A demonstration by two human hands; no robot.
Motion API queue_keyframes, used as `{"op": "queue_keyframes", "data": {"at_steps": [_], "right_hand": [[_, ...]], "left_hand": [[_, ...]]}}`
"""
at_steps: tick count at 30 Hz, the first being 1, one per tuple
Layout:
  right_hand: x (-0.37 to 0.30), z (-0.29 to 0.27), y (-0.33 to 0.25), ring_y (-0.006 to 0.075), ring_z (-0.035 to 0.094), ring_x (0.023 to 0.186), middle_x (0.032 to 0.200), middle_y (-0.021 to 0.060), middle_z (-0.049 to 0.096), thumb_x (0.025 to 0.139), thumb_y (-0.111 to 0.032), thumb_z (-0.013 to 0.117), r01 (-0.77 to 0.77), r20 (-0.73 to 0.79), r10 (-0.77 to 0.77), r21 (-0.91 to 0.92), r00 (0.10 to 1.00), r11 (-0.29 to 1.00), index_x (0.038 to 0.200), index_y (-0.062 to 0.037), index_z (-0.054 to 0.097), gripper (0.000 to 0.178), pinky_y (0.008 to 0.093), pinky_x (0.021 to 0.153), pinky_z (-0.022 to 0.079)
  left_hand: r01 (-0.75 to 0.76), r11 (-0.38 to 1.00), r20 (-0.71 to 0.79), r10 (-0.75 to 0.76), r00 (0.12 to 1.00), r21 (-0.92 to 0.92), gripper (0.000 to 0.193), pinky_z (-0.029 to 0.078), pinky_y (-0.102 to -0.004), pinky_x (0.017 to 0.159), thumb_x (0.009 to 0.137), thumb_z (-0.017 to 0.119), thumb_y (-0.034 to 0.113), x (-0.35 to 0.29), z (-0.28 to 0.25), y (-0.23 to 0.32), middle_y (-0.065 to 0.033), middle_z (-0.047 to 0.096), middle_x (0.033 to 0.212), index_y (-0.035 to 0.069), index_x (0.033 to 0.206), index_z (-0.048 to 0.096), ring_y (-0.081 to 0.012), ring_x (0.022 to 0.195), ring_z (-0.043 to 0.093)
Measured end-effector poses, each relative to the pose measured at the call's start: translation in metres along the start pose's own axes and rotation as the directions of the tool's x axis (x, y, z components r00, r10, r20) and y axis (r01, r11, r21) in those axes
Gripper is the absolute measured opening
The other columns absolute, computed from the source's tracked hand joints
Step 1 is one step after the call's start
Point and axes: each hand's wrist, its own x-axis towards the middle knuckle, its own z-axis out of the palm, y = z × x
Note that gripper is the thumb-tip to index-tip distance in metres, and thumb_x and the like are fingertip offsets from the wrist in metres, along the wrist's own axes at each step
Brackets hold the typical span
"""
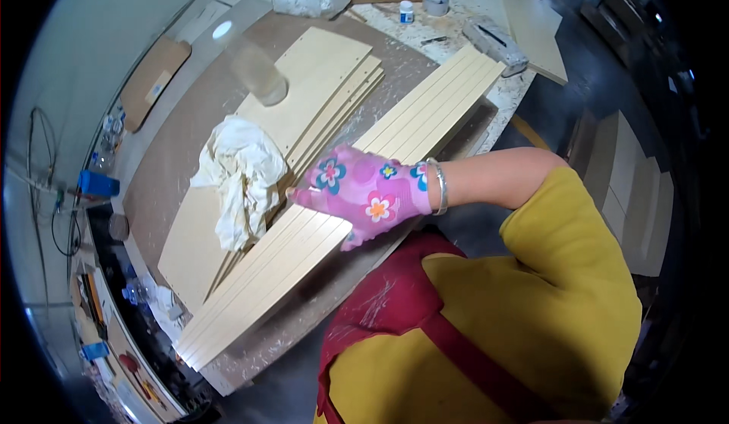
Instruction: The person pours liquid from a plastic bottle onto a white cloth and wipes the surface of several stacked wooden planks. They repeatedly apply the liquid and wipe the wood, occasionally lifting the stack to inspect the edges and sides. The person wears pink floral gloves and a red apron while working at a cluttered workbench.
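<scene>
Scuffed brown table (pixel 171 166), pale wall (pixel 99 37) left, dark floor (pixel 543 109) right. Slats (pixel 273 267) sit diagonally along the near side. Gloved right hand (pixel 372 196) lies across them; can't tell if clamped. Left hand's out of view. Rag (pixel 241 170) and see-through cylinder (pixel 262 78) crowd the boards (pixel 323 52) alongside.

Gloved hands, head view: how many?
1: the right hand, in a pink floral glove, spanning the pale narrow boards. The left hand isn't in view, so whether it's gloved can't be told.
</scene>
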Motion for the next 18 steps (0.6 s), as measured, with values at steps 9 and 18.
{"op": "queue_keyframes", "data": {"at_steps": [9, 18], "right_hand": [[-0.002, -0.005, -0.002, 0.0295, 0.054, 0.105, 0.11, 0.0149, 0.053, 0.068, -0.045, 0.075, 0.003, -0.019, -0.003, 0.014, 1.0, 1.0, 0.135, -0.0014, 0.038, 0.088, 0.0407, 0.09, 0.037], [-0.001, 0.0, 0.0, 0.0277, 0.056, 0.103, 0.107, 0.0149, 0.056, 0.067, -0.048, 0.076, 0.026, -0.09, -0.027, -0.019, 0.996, 0.999, 0.131, -0.0007, 0.043, 0.086, 0.0393, 0.088, 0.04]], "left_hand": [[-0.007, 0.999, -0.024, 0.006, 1.0, -0.033, 0.092, 0.031, -0.0423, 0.106, 0.072, 0.063, 0.052, 0.001, 0.005, 0.004, -0.0149, 0.034, 0.146, 0.002, 0.143, 0.031, -0.0321, 0.129, 0.04], [-0.026, 0.994, -0.238, 0.001, 0.971, -0.102, 0.094, 0.032, -0.0432, 0.106, 0.075, 0.057, 0.06, -0.007, -0.023, -0.001, -0.015, 0.034, 0.146, 0.002, 0.143, 0.03, -0.0323, 0.128, 0.041]]}}
